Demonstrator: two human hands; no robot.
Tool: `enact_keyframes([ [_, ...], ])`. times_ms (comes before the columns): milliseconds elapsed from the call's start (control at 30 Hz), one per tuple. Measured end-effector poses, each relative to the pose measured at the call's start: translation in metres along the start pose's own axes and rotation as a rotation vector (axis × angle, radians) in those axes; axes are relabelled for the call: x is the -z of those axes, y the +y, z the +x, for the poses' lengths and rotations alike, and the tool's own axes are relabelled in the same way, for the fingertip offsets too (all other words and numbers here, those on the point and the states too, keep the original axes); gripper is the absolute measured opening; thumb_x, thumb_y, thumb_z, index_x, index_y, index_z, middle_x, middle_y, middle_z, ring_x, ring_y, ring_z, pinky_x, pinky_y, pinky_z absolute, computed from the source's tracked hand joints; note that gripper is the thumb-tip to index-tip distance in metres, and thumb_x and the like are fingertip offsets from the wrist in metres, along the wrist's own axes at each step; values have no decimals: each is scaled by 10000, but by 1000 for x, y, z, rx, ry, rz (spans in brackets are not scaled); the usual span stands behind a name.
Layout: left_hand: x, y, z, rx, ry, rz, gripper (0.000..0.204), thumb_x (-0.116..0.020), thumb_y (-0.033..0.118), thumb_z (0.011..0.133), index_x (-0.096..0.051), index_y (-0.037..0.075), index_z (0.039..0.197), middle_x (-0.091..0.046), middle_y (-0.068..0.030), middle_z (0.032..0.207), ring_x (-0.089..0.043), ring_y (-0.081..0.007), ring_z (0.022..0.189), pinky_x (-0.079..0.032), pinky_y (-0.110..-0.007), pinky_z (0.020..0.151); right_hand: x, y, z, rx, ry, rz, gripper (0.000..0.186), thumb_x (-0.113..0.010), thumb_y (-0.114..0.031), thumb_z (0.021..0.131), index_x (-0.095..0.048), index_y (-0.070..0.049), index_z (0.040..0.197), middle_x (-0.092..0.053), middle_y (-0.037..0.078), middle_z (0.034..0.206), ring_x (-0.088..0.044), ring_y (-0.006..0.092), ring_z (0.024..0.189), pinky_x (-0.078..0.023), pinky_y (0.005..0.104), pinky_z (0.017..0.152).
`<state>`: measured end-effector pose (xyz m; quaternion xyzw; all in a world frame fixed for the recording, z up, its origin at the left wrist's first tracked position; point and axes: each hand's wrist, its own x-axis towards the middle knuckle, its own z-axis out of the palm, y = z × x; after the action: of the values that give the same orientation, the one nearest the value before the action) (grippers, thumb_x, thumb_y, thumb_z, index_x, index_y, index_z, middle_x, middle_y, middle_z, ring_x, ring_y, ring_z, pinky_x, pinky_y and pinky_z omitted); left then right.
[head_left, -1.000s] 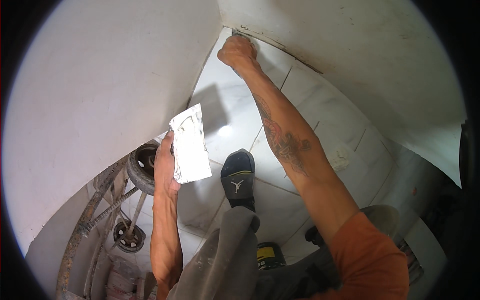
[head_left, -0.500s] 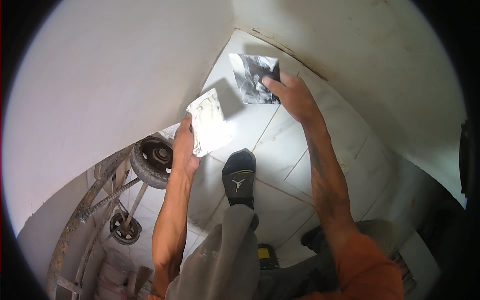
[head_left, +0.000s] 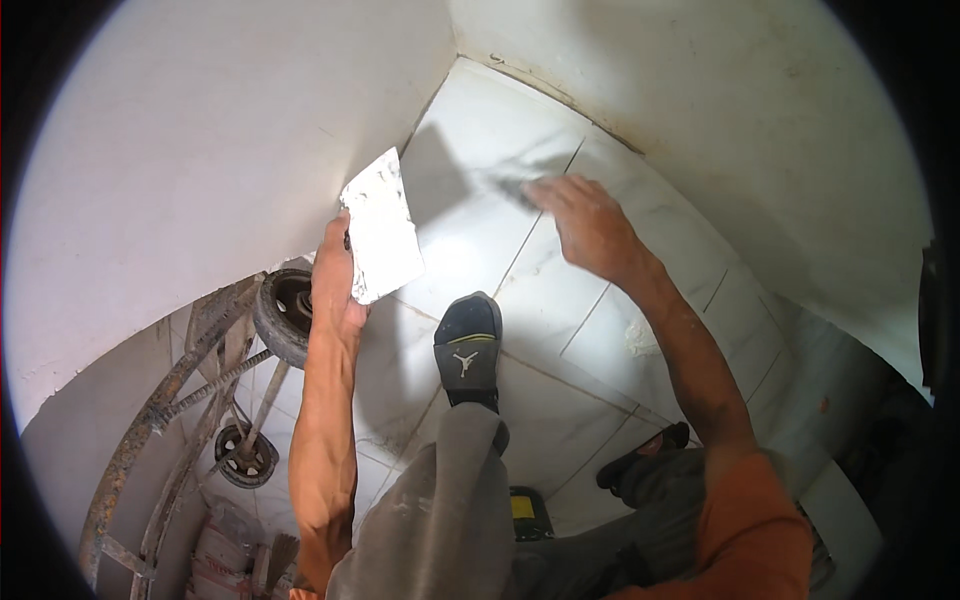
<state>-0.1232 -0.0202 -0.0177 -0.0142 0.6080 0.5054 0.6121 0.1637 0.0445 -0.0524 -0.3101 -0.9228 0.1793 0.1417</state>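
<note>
Clock centred on the front foot, 12 straight ahead. Left hand (head_left: 335, 270): clenched on the left edge of a white-coated plate (head_left: 385, 235), at 11. Right hand (head_left: 590, 225), between 1 and 2: fingers closed on a dark flat tool (head_left: 518, 190); it's blurred and nearly edge-on, so blade shape is a best guess.

Risks, my read:
- Plate is gripped from one side only. Wrist roll could tip it and shed the coat onto the floor or the sandalled foot (head_left: 468, 340).
- Left wrist sits close to the black wheel (head_left: 285, 315) at 9 in this view; drawing the elbow back carelessly could knock it and jolt the plate.
- Plate's far corner is near the left wall (head_left: 230, 150); an outward swing could smear it.
- White splotch (head_left: 640, 338) at 3: slip hazard if wet and stepped on.

Surface: pale marbled floor tiles (head_left: 470, 250), thin dark joints. Left wall and right wall (head_left: 780, 120) meet at 12; dark, ragged line along the right wall's foot.

Room: rusty tubular frame (head_left: 135, 430) between 8 and 9, second small wheel (head_left: 244, 456) near 8. Black-and-yellow container (head_left: 528, 512) around 5, other foot (head_left: 640, 455) at 4. Far right is dark.
</note>
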Motion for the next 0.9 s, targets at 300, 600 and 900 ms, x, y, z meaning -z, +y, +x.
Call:
enact_keyframes([
  [300, 19, -19, -3, 20, -18, 95, 419, -442, 284, 977, -527, -42, 1227, -658, -124, 1079, -688, -198, 864, -586, -309, 706, -68, 67, 62, -476, 81, -386, 138, -546, -59, 821, -613, -17, 934, -617, 145, 969, -589, 302, 925, -490, 450, 765],
  [600, 21, -15, -5, 16, -31, 47, 415, -440, 274, 982, -522, -47, 1231, -654, -125, 1081, -683, -191, 882, -587, -320, 721, -89, 72, 72, -358, 13, -548, 177, -543, -102, 849, -634, -23, 979, -625, 125, 1004, -574, 295, 962, -460, 457, 816],
  [900, 20, -12, -5, 34, -20, 62, 421, -443, 273, 975, -508, -42, 1247, -659, -135, 1077, -687, -213, 866, -590, -336, 726, -73, 70, 87, -390, 67, -510, 189, -559, -90, 838, -632, -1, 987, -600, 129, 970, -566, 284, 944, -459, 438, 798],
])
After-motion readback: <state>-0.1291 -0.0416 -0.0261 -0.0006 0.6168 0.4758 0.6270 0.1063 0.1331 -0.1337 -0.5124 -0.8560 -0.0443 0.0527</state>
